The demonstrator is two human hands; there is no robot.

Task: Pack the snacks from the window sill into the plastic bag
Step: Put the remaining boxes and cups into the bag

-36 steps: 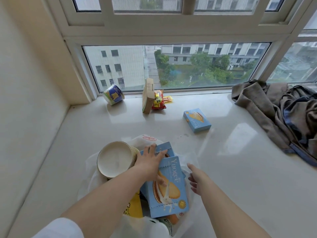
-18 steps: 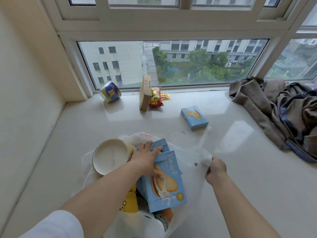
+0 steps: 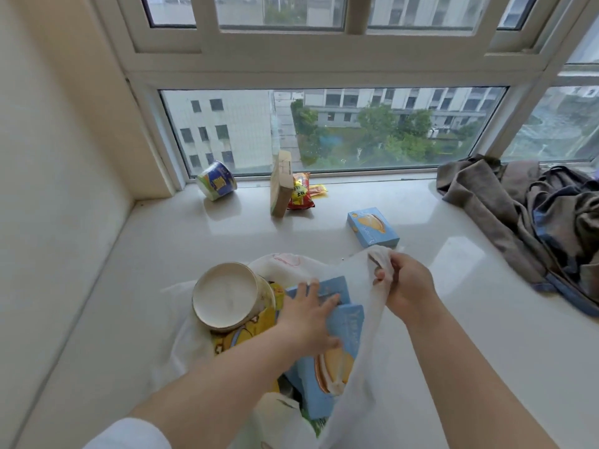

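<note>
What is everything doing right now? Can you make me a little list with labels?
left hand: flat on the big blue box in the bag
right hand: fingers pinch the plastic bag edge, lifting it
in bag: blue boxes, white tub, yellow packet
still on sill: small blue box, upright carton, red and yellow packets, tipped cup
far right: crumpled clothes

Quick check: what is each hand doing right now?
Left hand: open, fingers flat on the blue snack boxes in the plastic bag.
Right hand: gripping the bag's edge, lifting it.
</note>
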